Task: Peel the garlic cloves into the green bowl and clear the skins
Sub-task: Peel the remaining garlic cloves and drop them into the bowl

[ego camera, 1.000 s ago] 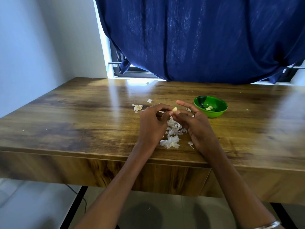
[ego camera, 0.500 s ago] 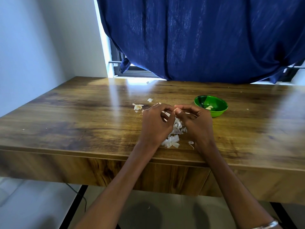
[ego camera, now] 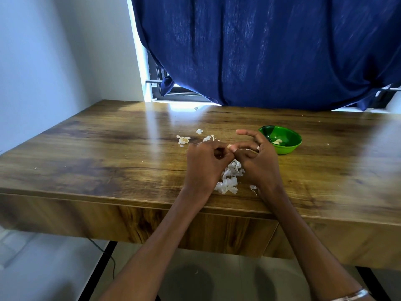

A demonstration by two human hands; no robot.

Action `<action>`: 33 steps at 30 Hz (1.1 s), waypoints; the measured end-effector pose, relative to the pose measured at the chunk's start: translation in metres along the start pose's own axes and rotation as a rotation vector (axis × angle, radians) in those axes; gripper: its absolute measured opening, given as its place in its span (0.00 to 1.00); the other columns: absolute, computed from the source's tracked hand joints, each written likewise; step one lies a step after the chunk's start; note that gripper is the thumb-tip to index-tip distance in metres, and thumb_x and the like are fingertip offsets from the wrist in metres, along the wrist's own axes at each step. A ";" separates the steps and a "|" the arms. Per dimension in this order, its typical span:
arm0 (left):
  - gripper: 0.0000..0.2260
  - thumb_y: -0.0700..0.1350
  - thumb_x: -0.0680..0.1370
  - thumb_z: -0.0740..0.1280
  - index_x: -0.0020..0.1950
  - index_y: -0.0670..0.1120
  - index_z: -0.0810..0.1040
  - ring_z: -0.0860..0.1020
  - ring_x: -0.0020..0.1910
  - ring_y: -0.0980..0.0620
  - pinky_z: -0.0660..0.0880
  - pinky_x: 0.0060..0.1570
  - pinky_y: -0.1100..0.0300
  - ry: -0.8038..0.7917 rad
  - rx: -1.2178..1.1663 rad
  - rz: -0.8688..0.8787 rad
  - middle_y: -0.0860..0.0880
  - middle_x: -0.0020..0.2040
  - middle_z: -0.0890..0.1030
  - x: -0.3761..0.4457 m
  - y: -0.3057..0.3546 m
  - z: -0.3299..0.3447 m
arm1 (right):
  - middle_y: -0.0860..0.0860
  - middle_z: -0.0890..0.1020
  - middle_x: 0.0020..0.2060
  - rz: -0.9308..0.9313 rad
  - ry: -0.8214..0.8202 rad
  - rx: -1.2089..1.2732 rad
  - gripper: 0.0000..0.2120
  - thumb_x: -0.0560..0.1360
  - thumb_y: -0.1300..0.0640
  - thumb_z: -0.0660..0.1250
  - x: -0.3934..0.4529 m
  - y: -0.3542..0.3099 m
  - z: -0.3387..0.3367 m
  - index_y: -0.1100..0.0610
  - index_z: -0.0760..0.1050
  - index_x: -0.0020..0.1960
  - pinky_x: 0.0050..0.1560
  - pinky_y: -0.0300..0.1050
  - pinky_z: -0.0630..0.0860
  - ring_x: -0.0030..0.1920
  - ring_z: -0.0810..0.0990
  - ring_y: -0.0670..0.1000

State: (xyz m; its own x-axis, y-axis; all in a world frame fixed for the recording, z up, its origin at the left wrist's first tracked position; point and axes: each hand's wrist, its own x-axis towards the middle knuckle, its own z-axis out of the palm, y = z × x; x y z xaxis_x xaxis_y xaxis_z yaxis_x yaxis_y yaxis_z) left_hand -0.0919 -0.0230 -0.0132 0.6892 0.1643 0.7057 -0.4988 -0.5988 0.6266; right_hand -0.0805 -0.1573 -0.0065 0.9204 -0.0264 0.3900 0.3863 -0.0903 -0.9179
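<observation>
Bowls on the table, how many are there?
1. The green bowl stands on the wooden table, just beyond the right hand, with peeled garlic inside. No other bowl shows, though the hands hide a small patch of tabletop.

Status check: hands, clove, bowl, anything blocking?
Left hand and right hand both pinch one garlic clove above the skins pile. Green bowl holds peeled garlic, right of hands. Path to bowl unobstructed.

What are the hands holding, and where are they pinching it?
A garlic clove, pinched between the fingertips of the left hand and right hand. Only its tip shows, so the exact spot cannot be told.
</observation>
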 end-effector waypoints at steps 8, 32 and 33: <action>0.04 0.39 0.69 0.79 0.42 0.43 0.87 0.82 0.33 0.58 0.79 0.38 0.67 0.003 0.007 0.015 0.50 0.35 0.85 0.003 -0.002 -0.002 | 0.52 0.87 0.43 -0.024 0.010 -0.018 0.23 0.73 0.67 0.75 -0.003 -0.002 0.002 0.53 0.72 0.63 0.49 0.60 0.84 0.44 0.88 0.50; 0.02 0.39 0.72 0.76 0.42 0.45 0.85 0.83 0.34 0.59 0.79 0.36 0.66 0.030 -0.231 -0.171 0.54 0.37 0.85 0.005 0.003 -0.003 | 0.53 0.86 0.48 -0.066 0.024 0.064 0.26 0.75 0.69 0.73 -0.003 -0.004 0.002 0.55 0.68 0.68 0.48 0.44 0.84 0.48 0.87 0.48; 0.02 0.39 0.73 0.75 0.42 0.45 0.85 0.83 0.35 0.58 0.79 0.37 0.66 0.025 -0.231 -0.185 0.54 0.37 0.85 0.005 0.003 -0.003 | 0.53 0.86 0.48 -0.057 0.024 0.080 0.26 0.75 0.69 0.72 -0.002 -0.004 0.002 0.55 0.68 0.68 0.49 0.44 0.84 0.49 0.87 0.48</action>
State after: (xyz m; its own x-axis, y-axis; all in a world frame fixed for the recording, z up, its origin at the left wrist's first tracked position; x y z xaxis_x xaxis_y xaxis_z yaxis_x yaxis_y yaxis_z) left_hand -0.0916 -0.0218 -0.0066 0.7678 0.2748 0.5788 -0.4743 -0.3634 0.8018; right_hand -0.0838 -0.1547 -0.0043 0.8958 -0.0471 0.4421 0.4420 -0.0122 -0.8969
